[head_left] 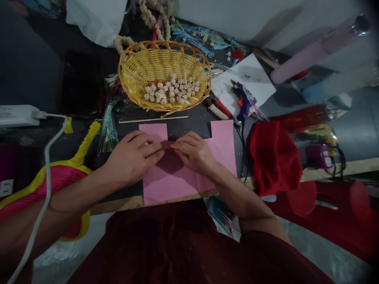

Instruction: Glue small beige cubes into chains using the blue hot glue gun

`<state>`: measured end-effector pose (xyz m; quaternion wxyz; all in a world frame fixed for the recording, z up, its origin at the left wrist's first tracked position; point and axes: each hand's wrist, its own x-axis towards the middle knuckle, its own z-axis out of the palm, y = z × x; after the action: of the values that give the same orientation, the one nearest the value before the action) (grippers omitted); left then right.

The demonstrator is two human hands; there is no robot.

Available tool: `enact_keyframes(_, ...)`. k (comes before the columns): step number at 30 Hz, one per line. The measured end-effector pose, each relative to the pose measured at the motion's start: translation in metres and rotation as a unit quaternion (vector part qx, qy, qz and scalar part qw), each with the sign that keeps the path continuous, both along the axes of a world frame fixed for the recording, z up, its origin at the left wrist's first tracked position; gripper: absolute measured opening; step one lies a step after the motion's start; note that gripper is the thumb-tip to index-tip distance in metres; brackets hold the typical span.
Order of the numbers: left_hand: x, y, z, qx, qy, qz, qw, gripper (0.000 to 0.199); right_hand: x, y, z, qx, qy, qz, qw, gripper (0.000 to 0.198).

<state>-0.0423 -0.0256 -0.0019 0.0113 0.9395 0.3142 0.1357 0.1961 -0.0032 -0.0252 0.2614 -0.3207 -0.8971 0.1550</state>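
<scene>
A pink sheet of paper [171, 185] with a notch in its far edge lies at the front of the dark table. Over its middle my left hand [134, 154] and my right hand [194, 152] come close together, fingertips facing. Both hands are closed in a pinch, and a tiny, thin thing shows between the fingertips, too small and dark to name. Just beyond stands a yellow woven basket [142, 67] with several small beige folded pieces [171, 90] in it. A thin wooden stick [154, 119] lies between the basket and the paper.
On the right are a blue glue gun [243, 103] on white paper [260, 85], pliers [219, 108], a red cloth [274, 157] and a pink bottle [308, 55]. A white cable [47, 173] crosses my left forearm, near a yellow-and-magenta wrapped shape [79, 163].
</scene>
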Motion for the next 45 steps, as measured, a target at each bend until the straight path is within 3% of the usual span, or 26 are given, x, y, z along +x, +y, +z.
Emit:
enact_keyframes(8,-0.001,0.000,0.008,-0.037,0.033,-0.010,0.999,0.029,0.001,-0.002,0.000,-0.034,-0.022,-0.010,0.999,0.019)
enact_keyframes(19,-0.002,0.001,-0.004,-0.014,-0.007,-0.011,1.000,0.035,0.004,0.001,0.000,-0.027,-0.029,-0.045,0.998,0.017)
enact_keyframes(27,-0.005,0.002,0.010,-0.053,0.021,0.104,0.993,0.022,0.010,0.005,-0.002,-0.022,-0.020,-0.077,0.997,0.015)
enact_keyframes(34,-0.004,0.001,0.016,-0.098,0.054,0.117,0.987,0.051,0.004,0.006,-0.002,-0.008,-0.012,-0.100,0.995,0.014)
enact_keyframes(45,-0.012,0.003,0.016,-0.073,0.086,0.116,0.987,0.048,0.005,0.007,0.012,0.002,-0.066,-0.070,0.995,0.014)
